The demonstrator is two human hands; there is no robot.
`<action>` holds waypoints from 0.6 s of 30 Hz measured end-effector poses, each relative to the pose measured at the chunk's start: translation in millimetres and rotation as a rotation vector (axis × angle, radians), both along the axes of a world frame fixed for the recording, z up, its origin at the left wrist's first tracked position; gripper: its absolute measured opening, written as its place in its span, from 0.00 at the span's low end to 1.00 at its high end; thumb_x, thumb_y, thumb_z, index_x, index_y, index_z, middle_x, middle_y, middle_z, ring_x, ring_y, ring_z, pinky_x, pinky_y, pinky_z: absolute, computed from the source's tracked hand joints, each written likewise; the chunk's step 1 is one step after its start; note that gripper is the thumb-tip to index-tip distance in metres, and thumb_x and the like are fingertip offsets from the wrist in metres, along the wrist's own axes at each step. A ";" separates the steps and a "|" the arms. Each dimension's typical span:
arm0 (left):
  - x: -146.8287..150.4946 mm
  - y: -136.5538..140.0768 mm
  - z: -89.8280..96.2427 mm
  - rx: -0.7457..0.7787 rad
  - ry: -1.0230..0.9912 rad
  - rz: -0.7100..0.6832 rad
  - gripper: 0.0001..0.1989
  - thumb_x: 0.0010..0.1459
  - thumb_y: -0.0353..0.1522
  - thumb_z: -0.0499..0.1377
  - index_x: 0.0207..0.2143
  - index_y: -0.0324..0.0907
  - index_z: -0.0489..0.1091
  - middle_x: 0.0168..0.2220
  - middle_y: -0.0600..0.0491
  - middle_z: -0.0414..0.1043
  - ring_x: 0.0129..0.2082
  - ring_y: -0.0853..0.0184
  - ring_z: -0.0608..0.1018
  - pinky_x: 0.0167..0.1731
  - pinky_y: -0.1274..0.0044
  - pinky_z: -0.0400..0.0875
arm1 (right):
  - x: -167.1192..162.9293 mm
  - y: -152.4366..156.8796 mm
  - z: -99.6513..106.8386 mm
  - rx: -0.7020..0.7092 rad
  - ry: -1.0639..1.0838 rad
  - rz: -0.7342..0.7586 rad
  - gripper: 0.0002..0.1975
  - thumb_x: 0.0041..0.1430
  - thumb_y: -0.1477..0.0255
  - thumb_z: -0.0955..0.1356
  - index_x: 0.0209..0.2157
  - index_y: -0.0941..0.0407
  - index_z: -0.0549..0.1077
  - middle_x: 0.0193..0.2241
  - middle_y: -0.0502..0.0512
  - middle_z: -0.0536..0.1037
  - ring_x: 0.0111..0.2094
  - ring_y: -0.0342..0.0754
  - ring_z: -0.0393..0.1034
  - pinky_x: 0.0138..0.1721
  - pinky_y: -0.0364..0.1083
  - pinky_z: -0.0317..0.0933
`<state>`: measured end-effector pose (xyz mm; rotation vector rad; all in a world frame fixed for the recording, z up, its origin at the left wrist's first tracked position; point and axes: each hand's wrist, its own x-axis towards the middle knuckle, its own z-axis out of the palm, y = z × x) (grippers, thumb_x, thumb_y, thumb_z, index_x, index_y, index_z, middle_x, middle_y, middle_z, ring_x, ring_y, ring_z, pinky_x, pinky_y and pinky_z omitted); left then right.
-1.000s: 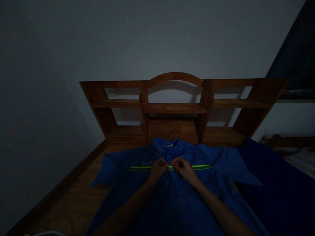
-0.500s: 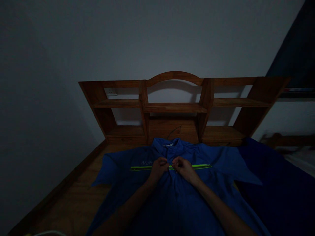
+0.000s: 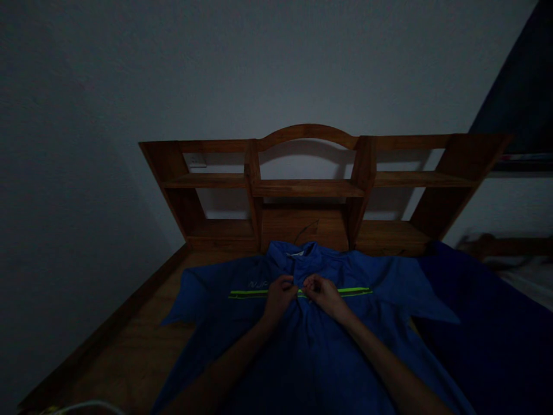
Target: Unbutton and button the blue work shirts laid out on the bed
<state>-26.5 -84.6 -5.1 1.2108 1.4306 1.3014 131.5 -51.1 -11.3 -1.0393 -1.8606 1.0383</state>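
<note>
A blue short-sleeved shirt (image 3: 345,340) lies spread out, its collar (image 3: 298,253) toward the wooden shelf unit. Bright yellow-green stripes cross its chest, and pale lettering shows on the left side. Over the front placket, my left hand (image 3: 280,294) pinches the fabric at the chest stripe. My right hand (image 3: 322,293) pinches at the same spot from the other side, fingertips almost meeting the left ones. Any button between the fingers is too small and dark to make out.
A wooden shelf unit (image 3: 307,188) stands behind the shirt against the pale wall (image 3: 276,69). Dark blue cloth (image 3: 488,334) lies at the right. Bare wooden surface (image 3: 129,351) shows at the left, with a pale cord (image 3: 90,403) at the bottom edge. A socket (image 3: 197,161) is on the wall.
Both hands stay at the placket, with only slight finger movement. The shirt lies as before; the view has shifted very slightly.
</note>
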 end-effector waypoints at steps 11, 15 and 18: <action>-0.2 0.1 -0.5 -0.012 -0.054 0.018 0.13 0.42 0.31 0.61 0.34 0.37 0.71 0.20 0.55 0.73 0.21 0.68 0.74 0.22 0.80 0.66 | 0.7 -0.1 -4.7 0.006 0.031 0.009 0.09 0.50 0.69 0.67 0.34 0.58 0.69 0.25 0.49 0.70 0.26 0.41 0.65 0.27 0.39 0.60; -0.3 -2.6 0.7 0.035 0.010 0.016 0.14 0.43 0.32 0.61 0.35 0.36 0.74 0.21 0.55 0.74 0.22 0.68 0.75 0.22 0.81 0.65 | 0.5 3.0 -3.5 -0.113 0.144 0.059 0.13 0.50 0.62 0.67 0.32 0.58 0.69 0.24 0.49 0.70 0.23 0.41 0.65 0.25 0.41 0.61; 0.9 -5.5 4.6 0.090 0.069 0.002 0.15 0.46 0.34 0.60 0.37 0.37 0.75 0.23 0.54 0.76 0.25 0.65 0.76 0.25 0.79 0.67 | 1.5 6.0 -2.5 -0.200 0.193 0.099 0.17 0.51 0.57 0.66 0.31 0.59 0.69 0.21 0.49 0.70 0.21 0.42 0.65 0.25 0.42 0.62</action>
